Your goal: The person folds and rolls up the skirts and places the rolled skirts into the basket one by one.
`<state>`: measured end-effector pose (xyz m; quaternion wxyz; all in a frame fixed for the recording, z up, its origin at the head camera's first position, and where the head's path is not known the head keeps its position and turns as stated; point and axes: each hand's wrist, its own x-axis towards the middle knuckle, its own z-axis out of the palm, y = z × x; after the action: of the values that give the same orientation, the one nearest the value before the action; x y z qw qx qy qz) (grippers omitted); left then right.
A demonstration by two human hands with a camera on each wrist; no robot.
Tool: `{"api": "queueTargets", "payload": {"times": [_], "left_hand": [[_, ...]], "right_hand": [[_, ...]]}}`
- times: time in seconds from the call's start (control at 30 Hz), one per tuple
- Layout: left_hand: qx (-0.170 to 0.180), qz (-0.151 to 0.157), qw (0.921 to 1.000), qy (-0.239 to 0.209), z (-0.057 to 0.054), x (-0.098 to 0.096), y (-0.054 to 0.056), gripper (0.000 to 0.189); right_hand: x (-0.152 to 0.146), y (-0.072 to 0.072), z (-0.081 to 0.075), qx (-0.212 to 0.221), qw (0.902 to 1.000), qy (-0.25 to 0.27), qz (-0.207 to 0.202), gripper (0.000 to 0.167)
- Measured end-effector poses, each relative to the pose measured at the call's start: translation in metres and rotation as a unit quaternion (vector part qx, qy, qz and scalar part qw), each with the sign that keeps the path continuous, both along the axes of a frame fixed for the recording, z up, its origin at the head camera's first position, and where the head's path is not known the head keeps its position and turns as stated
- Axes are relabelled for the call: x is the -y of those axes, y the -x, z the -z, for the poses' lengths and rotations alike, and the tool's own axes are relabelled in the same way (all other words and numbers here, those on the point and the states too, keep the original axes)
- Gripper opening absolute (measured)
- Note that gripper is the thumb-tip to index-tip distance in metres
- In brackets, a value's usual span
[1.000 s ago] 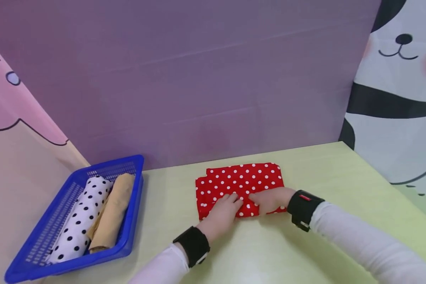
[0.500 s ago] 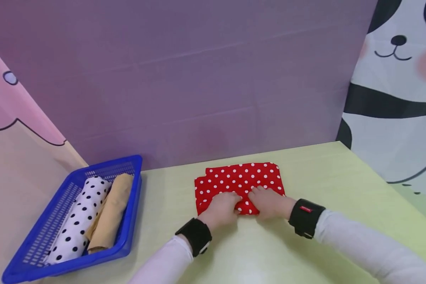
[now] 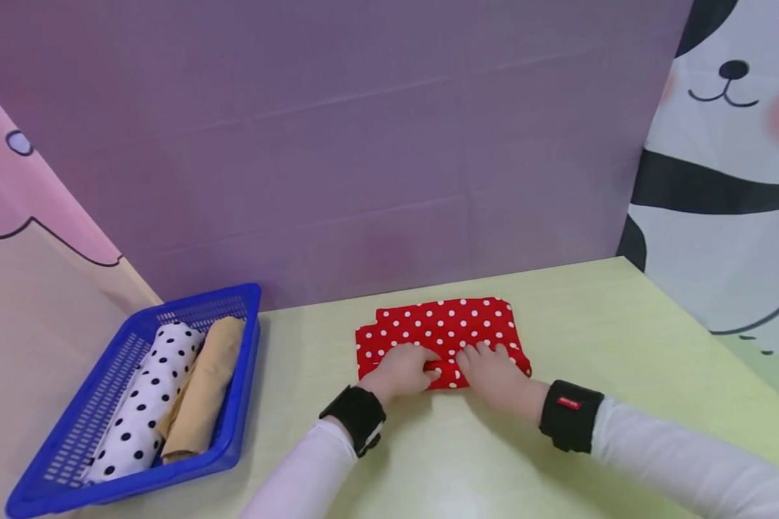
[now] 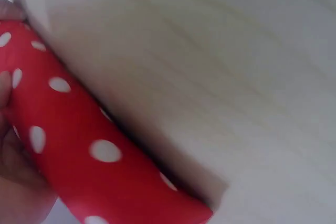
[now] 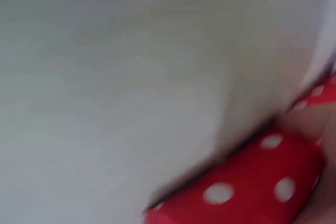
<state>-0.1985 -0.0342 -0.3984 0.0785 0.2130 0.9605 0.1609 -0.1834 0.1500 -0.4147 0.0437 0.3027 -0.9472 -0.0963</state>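
A red cloth with white dots point(image 3: 446, 321) lies folded flat, its near edge rolled into a thick band. My left hand point(image 3: 405, 366) grips that band near its left part, thumb and forefinger at the edge. To the right, my right hand point(image 3: 496, 378) holds the same band, fingers bent over the top. In the left wrist view the rounded red roll point(image 4: 126, 179) runs diagonally, with part of the left hand point(image 4: 21, 195) at its side. The right wrist view, blurred, has the right hand point(image 5: 321, 182) wrapped against the cloth roll point(image 5: 252, 192).
A blue plastic basket point(image 3: 249, 360) stands at the left of the pale yellow table point(image 3: 311, 346). It holds a white cloth roll with black dots point(image 3: 144, 404) and a tan cloth roll point(image 3: 208, 389). A purple backdrop point(image 3: 389, 144) rises behind the table.
The near edge of the red cloth has been rolled slightly away from me. The right hand has gone from pinching the edge to bending its fingers over the band; the left thumb and forefinger now close on it.
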Motion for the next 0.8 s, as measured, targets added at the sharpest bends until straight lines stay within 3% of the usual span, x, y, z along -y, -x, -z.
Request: {"api": "queueTargets", "payload": {"times": [0.07,0.2,0.37,0.5,0.57,0.67,0.73,0.8], "left_hand": [[0.034,-0.014,0.9992,-0.014,-0.001,0.002,0.001,0.038],[0.085,-0.030,0.9951,-0.039,-0.003,0.006,0.000,0.039],[0.107,-0.018,0.9925,-0.056,0.001,0.009,-0.007,0.038],[0.102,-0.007,0.9930,-0.058,0.006,0.008,-0.015,0.040],[0.075,0.001,0.9961,-0.045,0.008,0.007,-0.020,0.041],[-0.004,0.020,0.9998,0.007,0.008,0.003,-0.031,0.044],[-0.071,0.035,0.9938,0.078,0.009,0.000,-0.041,0.052],[-0.119,0.050,0.9800,0.151,0.009,-0.004,-0.051,0.064]], "right_hand": [[-0.004,0.005,-0.002,0.060,0.9970,0.048,0.003,0.067],[-0.009,0.009,-0.009,0.152,0.9817,0.115,0.001,0.062],[-0.009,0.009,-0.022,0.241,0.9610,0.136,0.010,0.044],[-0.008,0.010,-0.029,0.291,0.9477,0.129,0.022,0.050],[-0.008,0.010,-0.031,0.312,0.9410,0.124,0.039,0.060],[-0.007,0.010,-0.034,0.339,0.9314,0.115,0.066,0.067],[-0.007,0.011,-0.036,0.353,0.9258,0.109,0.081,0.069],[-0.007,0.012,-0.037,0.361,0.9229,0.104,0.086,0.070]]}}
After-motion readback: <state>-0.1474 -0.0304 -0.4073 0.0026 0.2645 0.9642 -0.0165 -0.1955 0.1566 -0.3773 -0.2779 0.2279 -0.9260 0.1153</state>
